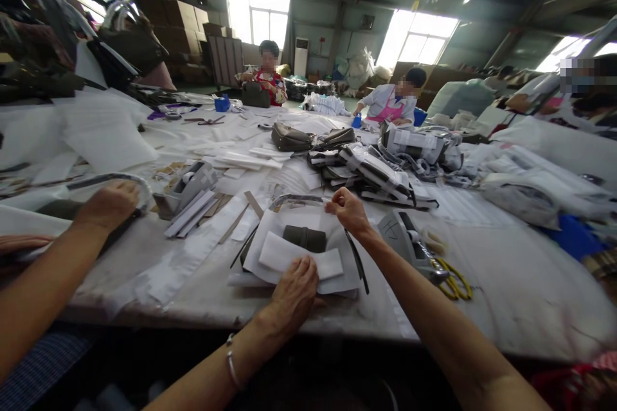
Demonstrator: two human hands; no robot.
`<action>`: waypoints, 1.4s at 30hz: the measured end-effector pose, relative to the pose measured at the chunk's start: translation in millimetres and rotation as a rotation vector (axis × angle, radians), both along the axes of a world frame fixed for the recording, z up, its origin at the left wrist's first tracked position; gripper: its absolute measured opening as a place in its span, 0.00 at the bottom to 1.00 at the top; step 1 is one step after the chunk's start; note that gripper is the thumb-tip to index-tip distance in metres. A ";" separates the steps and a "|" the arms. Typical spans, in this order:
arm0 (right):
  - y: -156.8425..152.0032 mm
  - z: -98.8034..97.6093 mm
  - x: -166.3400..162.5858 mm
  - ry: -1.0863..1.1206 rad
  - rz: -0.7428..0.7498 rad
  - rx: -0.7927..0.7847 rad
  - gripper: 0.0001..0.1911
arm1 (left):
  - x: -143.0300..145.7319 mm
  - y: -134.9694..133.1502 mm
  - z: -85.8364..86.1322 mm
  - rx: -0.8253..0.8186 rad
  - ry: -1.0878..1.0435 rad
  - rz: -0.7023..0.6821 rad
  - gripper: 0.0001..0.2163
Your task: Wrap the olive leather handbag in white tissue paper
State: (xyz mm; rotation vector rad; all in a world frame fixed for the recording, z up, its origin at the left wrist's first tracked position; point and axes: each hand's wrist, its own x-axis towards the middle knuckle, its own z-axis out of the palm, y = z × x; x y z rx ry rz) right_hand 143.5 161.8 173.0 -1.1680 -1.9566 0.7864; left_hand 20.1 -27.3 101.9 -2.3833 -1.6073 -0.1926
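Note:
In front of me lies a dark olive handbag (pixel 304 239) with white foam sheeting around it. My left hand (pixel 297 286), with a bracelet at its wrist, lies flat on a white foam strip (pixel 284 255) across the bag's front. At the far side, the bag's handle (pixel 296 201) arches up in a clear wrapping. My right hand (pixel 349 210) is closed in a pinch at the right end of that handle; the fingertips are partly hidden. Dark straps (pixel 359 263) hang beside the bag.
Tape dispensers (pixel 405 244) (pixel 186 189) flank the work, with yellow-handled scissors (pixel 453 279) at the right. Beyond lies a pile of wrapped bags (pixel 371 170). A co-worker's hand (pixel 108 205) handles another bag at the left. Foam sheets (pixel 103 125) are stacked far left; more people sit opposite.

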 end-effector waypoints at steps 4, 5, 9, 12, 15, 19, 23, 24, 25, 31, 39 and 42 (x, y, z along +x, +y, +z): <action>-28.0 13.8 -4.8 -0.021 0.119 0.170 0.07 | 0.4 3.5 15.8 -0.091 -0.169 0.046 0.22; -36.6 14.1 -4.0 -0.045 0.155 0.194 0.08 | 0.4 4.9 19.6 -0.116 -0.218 0.070 0.18; -71.4 -0.6 8.1 -0.135 0.207 0.244 0.09 | 1.4 14.5 28.8 -0.159 -0.363 0.204 0.15; -91.9 -20.8 20.0 -0.151 0.221 0.305 0.08 | 1.7 24.4 29.0 -0.146 -0.448 0.351 0.08; -103.4 -35.9 27.1 -0.080 0.243 0.319 0.08 | 1.4 32.3 26.6 -0.135 -0.496 0.433 0.16; -100.1 -35.0 31.4 0.010 0.264 0.227 0.09 | 1.8 34.3 22.9 -0.142 -0.445 0.337 0.12; -77.2 -20.4 34.2 -0.221 0.122 0.228 0.08 | 1.5 32.3 20.3 -0.107 -0.485 0.370 0.16; -70.9 -17.7 34.3 -0.374 0.143 0.247 0.09 | 1.1 32.3 19.6 -0.094 -0.505 0.385 0.18; -65.1 -15.9 34.0 -0.523 0.193 0.257 0.10 | 0.7 32.4 18.9 -0.080 -0.523 0.400 0.20; -47.5 -16.7 28.6 -0.881 0.375 0.214 0.11 | -0.3 33.5 13.7 -0.027 -0.542 0.406 0.17; -32.8 -25.8 20.3 -0.988 0.333 0.172 0.12 | -1.7 27.7 10.1 0.015 -0.487 0.268 0.14; -35.3 -29.2 23.0 -0.923 0.224 0.215 0.15 | -2.3 26.2 6.3 0.040 -0.457 0.220 0.14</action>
